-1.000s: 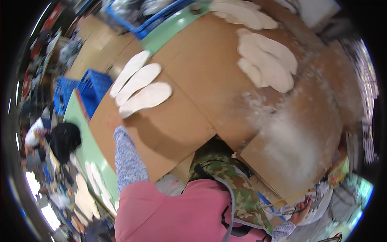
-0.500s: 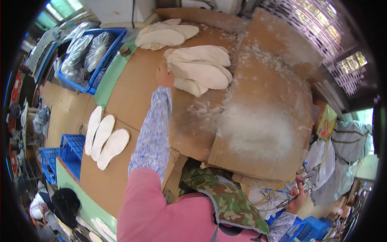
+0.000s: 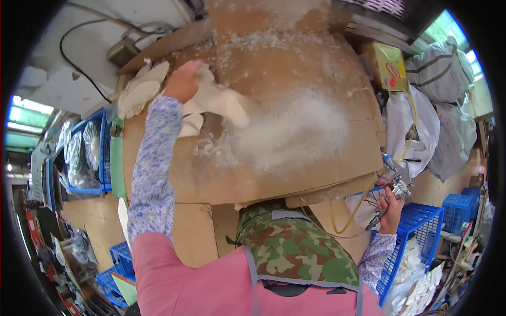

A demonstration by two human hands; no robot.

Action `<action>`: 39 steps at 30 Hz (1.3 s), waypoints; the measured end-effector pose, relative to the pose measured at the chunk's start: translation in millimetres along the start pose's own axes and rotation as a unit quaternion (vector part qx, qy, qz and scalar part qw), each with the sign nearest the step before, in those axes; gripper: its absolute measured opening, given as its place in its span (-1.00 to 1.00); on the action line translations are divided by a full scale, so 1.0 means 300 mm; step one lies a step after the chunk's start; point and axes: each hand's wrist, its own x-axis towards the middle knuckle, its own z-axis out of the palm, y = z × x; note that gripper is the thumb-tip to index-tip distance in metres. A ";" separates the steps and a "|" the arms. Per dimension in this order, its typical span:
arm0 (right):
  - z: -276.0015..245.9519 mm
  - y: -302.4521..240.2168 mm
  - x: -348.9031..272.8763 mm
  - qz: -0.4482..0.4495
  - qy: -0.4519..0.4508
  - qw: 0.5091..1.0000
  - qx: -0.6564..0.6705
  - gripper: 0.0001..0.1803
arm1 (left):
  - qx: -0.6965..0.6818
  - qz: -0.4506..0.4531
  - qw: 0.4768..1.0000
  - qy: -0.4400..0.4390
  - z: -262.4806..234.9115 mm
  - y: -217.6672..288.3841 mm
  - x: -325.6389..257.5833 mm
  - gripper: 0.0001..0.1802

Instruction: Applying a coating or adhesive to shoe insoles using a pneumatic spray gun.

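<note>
My left hand reaches to the far left of the cardboard-covered table, its fingers closed on a cream-white shoe insole. That insole is blurred and stretches to the right from my hand; more than one may be in the grip. Partly under it lie other insoles. A second pile of insoles sits just left of my hand. At the right, beyond the table's near corner, my right hand is wrapped round a metal spray gun with a hose attached.
White residue coats the cardboard. A yellow tube runs from a yellow can at the right to the spray gun. Blue crates stand low at the right. A blue bin of plastic-wrapped items is at the left.
The view has turned to the right. My left hand has moved from the pile's left edge onto it, and an insole is shifting right. My right hand still holds the spray gun.
</note>
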 end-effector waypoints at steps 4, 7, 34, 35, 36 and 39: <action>-0.029 0.000 0.034 0.003 -0.013 1.000 0.024 -0.66 | -0.340 -0.087 0.936 -0.026 -0.118 0.248 0.162 -0.66; -0.059 -0.008 0.050 -0.012 -0.018 0.999 0.025 -0.65 | -0.422 -0.156 0.893 0.005 -0.130 0.455 0.270 -0.63; 0.305 -0.056 0.104 0.024 -0.229 0.932 -0.279 -0.68 | -0.241 -0.281 0.929 0.013 0.384 0.699 -0.502 -0.51; 0.331 -0.058 0.109 0.026 -0.227 0.931 -0.285 -0.68 | -0.197 -0.196 0.959 0.050 0.379 0.719 -0.475 -0.51; 0.355 -0.062 0.116 0.019 -0.234 0.921 -0.312 -0.70 | -0.208 -0.170 0.963 0.018 0.389 0.749 -0.436 -0.53; 0.409 -0.074 0.139 0.031 -0.250 0.895 -0.368 -0.71 | -0.155 -0.066 0.986 -0.010 0.472 0.882 -0.300 -0.53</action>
